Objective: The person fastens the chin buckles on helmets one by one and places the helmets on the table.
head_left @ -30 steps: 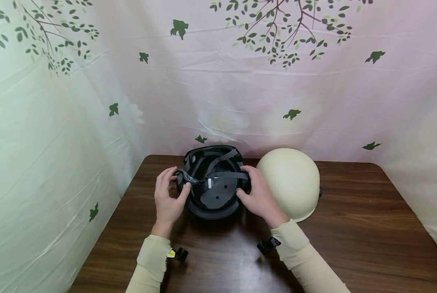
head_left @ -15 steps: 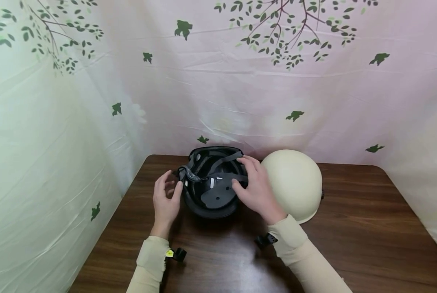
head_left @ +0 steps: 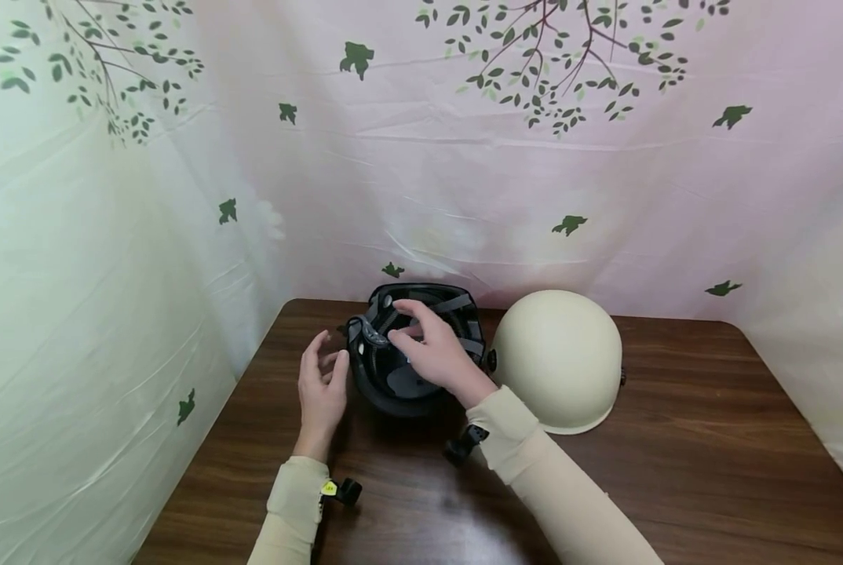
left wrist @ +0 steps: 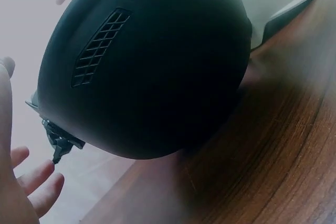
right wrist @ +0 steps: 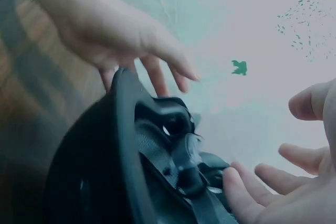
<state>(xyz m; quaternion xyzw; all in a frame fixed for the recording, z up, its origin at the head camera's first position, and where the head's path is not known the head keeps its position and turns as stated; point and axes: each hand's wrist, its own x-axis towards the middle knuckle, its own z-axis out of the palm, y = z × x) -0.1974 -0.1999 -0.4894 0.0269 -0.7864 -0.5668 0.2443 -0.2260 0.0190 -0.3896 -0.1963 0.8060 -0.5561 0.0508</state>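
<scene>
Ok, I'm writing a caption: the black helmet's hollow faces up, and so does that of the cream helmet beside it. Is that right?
Not quite: the cream helmet sits dome up, as the head view shows. The black helmet beside it does lie hollow up.

You wear long, pale beige sleeves, the left sleeve (head_left: 285, 506) and right sleeve (head_left: 545, 475) each ending in a wide, softly creased cuff; a small, blocky black camera juts from each inner wrist, the left camera (head_left: 351, 492) beside a yellow label (head_left: 330, 488) with tiny dark marks, the right camera (head_left: 457, 451) on a black mount (head_left: 476, 435)
</scene>
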